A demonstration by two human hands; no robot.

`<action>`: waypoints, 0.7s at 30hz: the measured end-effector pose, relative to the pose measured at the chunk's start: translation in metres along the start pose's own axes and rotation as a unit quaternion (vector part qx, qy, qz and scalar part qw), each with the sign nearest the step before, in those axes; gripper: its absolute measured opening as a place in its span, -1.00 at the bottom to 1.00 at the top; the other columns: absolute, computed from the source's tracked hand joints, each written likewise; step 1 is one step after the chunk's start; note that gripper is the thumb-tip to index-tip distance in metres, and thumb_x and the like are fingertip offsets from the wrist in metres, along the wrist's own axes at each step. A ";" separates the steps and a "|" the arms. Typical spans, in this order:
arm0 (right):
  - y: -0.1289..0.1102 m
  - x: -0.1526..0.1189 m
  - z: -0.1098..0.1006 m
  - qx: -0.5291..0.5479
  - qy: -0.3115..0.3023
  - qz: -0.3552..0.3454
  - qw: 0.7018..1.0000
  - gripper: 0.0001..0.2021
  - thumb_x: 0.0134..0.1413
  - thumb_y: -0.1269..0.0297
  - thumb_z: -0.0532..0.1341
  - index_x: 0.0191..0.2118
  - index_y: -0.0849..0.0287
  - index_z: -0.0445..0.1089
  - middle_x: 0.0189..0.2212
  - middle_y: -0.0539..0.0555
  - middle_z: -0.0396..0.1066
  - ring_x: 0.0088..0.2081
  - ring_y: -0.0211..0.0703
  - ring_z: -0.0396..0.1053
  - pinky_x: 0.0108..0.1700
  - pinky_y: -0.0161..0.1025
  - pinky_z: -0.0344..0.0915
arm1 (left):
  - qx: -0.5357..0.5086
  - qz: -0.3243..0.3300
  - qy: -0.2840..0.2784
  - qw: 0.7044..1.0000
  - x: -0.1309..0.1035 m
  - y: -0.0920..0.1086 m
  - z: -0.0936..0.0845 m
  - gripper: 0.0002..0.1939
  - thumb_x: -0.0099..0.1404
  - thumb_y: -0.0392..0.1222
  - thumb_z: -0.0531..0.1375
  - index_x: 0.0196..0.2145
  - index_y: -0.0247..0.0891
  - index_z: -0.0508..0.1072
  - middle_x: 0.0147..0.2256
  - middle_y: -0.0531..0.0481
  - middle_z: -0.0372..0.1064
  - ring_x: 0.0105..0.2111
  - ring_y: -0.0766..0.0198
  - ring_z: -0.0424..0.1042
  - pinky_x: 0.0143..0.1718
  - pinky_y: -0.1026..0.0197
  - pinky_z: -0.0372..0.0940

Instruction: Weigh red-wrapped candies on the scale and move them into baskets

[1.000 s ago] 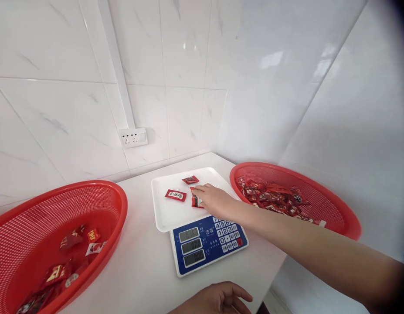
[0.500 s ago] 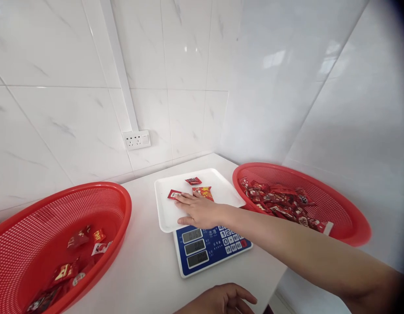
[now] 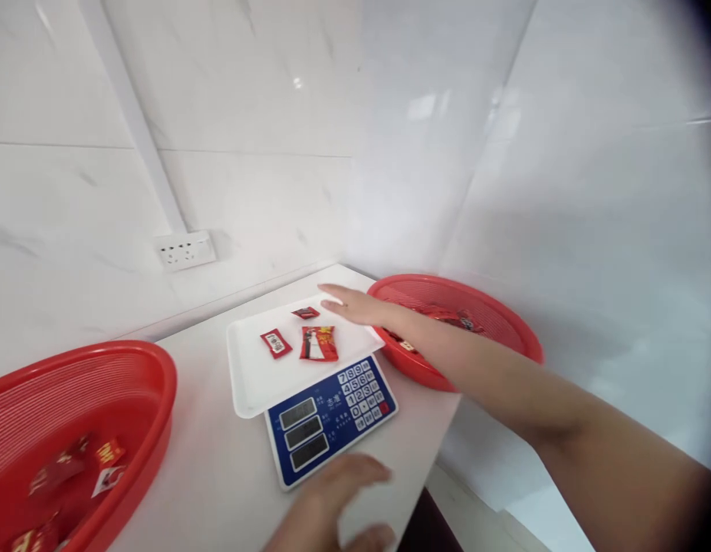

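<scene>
On the white tray (image 3: 250, 376) of the digital scale (image 3: 333, 423) lie, apart, a small red packet (image 3: 305, 313) at the back, a white-labelled packet (image 3: 275, 343) at left, a larger red-and-yellow packet (image 3: 319, 343) right of that.

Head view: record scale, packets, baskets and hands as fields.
Scale: blue keypad panel, display digits unreadable
Tray: white, on scale, three red packets lying apart
Left hand: open, near scale's front, nothing seen held
Right hand: open, at tray's far right edge, nothing seen held
Left basket: red, packets inside
Right basket: red, packets inside, partly hidden
</scene>
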State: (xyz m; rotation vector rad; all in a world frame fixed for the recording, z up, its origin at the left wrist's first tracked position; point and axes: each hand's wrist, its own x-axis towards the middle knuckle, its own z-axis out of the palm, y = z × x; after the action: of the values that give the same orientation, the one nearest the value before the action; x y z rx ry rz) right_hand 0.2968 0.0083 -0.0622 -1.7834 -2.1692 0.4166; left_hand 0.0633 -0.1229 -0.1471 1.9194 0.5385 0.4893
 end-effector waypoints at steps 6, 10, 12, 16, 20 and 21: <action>0.088 -0.076 -0.054 -0.003 -0.057 0.147 0.988 -0.51 0.01 0.06 0.23 0.07 0.09 0.35 0.10 0.15 0.33 0.12 0.20 0.22 0.12 -0.01 0.14 | 0.285 -0.018 0.321 0.903 0.031 0.038 -0.088 -0.62 0.22 0.05 0.09 -0.05 -0.09 0.40 -0.02 -0.05 0.40 -0.28 0.09 0.44 -0.25 0.09 0.35; 0.123 -0.115 -0.042 -0.008 -0.109 0.206 0.972 -0.32 -0.41 0.15 0.43 -0.01 0.19 0.42 0.06 0.23 0.35 0.07 0.32 0.27 0.04 0.05 0.23 | 0.322 -0.102 0.336 0.879 0.062 0.038 -0.102 -0.60 0.24 0.04 0.05 -0.02 -0.11 0.36 0.02 -0.08 0.36 -0.39 0.13 0.42 -0.33 0.09 0.33; 0.130 -0.126 -0.030 -0.009 -0.103 0.219 0.970 -0.32 -0.49 0.20 0.44 -0.04 0.16 0.44 0.08 0.22 0.33 0.06 0.32 0.27 0.02 0.03 0.25 | 0.303 -0.097 0.318 0.893 0.073 0.034 -0.094 -0.59 0.24 0.06 0.04 -0.02 -0.13 0.36 0.02 -0.08 0.36 -0.21 0.05 0.42 -0.26 0.08 0.33; 0.133 -0.135 -0.020 0.009 -0.061 0.216 0.974 -0.67 -0.35 0.40 0.35 -0.28 0.11 0.51 -0.08 0.18 0.44 -0.06 0.25 0.36 -0.06 -0.01 0.27 | 0.268 -0.061 0.243 0.930 0.086 0.032 -0.071 -0.59 0.26 0.05 0.04 -0.01 -0.14 0.36 0.02 -0.06 0.38 -0.01 0.03 0.35 -0.07 0.04 0.28; 0.133 -0.135 -0.034 0.062 0.006 0.203 0.977 -0.81 -0.18 0.50 0.21 -0.38 0.13 0.46 -0.21 0.13 0.47 -0.13 0.11 0.39 -0.07 -0.08 0.27 | 0.219 -0.065 0.177 0.957 0.096 0.043 -0.054 -0.60 0.25 0.04 0.06 -0.02 -0.13 0.36 0.05 -0.04 0.35 0.01 0.06 0.34 -0.01 0.03 0.26; 0.132 -0.136 -0.038 0.082 0.025 0.203 0.975 -0.79 -0.14 0.50 0.19 -0.33 0.13 0.45 -0.19 0.12 0.46 -0.13 0.07 0.38 -0.07 -0.10 0.27 | 0.206 -0.069 0.162 0.963 0.099 0.048 -0.050 -0.61 0.24 0.04 0.06 -0.02 -0.13 0.36 0.05 -0.04 0.35 0.00 0.07 0.36 -0.01 0.04 0.27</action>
State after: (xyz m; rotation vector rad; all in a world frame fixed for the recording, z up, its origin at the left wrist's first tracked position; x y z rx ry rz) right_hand 0.4557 -0.0991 -0.0878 -2.1115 -1.6749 0.6147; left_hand 0.1233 -0.0463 -0.0749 2.1862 1.0485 0.6432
